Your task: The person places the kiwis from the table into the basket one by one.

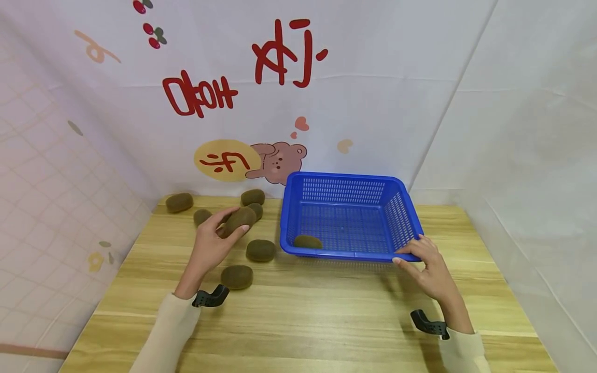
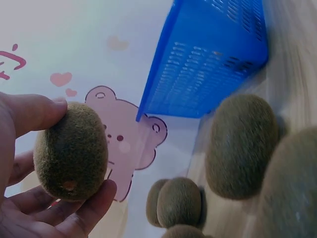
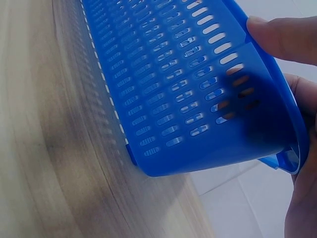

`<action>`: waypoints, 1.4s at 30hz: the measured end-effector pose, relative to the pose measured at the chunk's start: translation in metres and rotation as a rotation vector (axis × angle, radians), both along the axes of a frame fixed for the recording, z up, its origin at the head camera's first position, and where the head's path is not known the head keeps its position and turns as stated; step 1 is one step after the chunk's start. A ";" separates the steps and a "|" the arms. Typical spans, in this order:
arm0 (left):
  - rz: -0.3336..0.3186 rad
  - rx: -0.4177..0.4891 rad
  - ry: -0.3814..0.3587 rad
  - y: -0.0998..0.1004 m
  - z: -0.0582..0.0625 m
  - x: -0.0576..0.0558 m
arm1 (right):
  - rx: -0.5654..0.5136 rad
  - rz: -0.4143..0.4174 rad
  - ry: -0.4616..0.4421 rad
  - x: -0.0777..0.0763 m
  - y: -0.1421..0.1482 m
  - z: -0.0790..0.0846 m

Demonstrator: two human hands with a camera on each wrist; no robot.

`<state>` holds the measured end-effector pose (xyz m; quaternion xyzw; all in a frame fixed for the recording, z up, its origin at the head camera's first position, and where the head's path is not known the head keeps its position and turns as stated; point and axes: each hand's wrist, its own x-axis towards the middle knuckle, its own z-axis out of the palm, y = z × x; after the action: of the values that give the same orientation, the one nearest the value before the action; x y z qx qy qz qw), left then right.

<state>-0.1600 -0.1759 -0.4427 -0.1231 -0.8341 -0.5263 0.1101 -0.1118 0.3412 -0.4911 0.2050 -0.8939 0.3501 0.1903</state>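
My left hand (image 1: 215, 239) grips a brown, fuzzy kiwi (image 1: 241, 219) between thumb and fingers, left of the basket. The left wrist view shows the held kiwi (image 2: 72, 151) raised off the table, thumb on one side and fingertips on the other. My right hand (image 1: 426, 265) pinches the front right corner of the blue plastic basket (image 1: 340, 255), thumb outside the rim. In the right wrist view the thumb (image 3: 285, 39) presses the basket's rim. One kiwi (image 1: 308, 242) lies inside the basket at its front left corner.
Several loose kiwis lie on the wooden table (image 1: 326, 321) left of the basket, among them a kiwi (image 1: 260, 250) close to its side, a nearer kiwi (image 1: 237, 277) and a kiwi (image 1: 179, 202) at the far left. A printed white cloth (image 1: 373, 119) hangs behind.
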 end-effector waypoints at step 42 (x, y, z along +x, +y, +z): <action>-0.202 -0.067 0.028 0.093 0.037 -0.046 | -0.008 -0.002 -0.005 0.001 -0.001 0.001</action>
<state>-0.2061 -0.0832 -0.4059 -0.2174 -0.8329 -0.5049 0.0642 -0.1112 0.3400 -0.4902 0.2024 -0.8932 0.3541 0.1892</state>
